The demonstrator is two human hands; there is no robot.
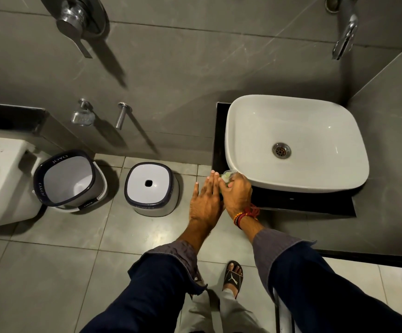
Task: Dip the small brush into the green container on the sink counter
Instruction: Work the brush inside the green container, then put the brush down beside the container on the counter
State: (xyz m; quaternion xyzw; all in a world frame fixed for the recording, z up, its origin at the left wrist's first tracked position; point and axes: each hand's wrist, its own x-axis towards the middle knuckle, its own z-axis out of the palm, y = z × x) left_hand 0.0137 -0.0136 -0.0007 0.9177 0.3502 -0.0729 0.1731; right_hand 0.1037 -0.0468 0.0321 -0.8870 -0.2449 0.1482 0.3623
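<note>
Where grey tiles (50, 272) meet black counter (303, 200), white basin (296, 140)

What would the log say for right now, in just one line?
right hand: fingers around green container at counter corner | left hand: flat, open, beside it | brush: not visible | sink: empty

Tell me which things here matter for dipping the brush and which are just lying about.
Job:
small green container at the black counter's front left corner
right hand closed over it
left hand flat beside it
small brush: hidden

Lying about:
white ceramic basin
white bucket
upturned white stool
wall tap
</note>
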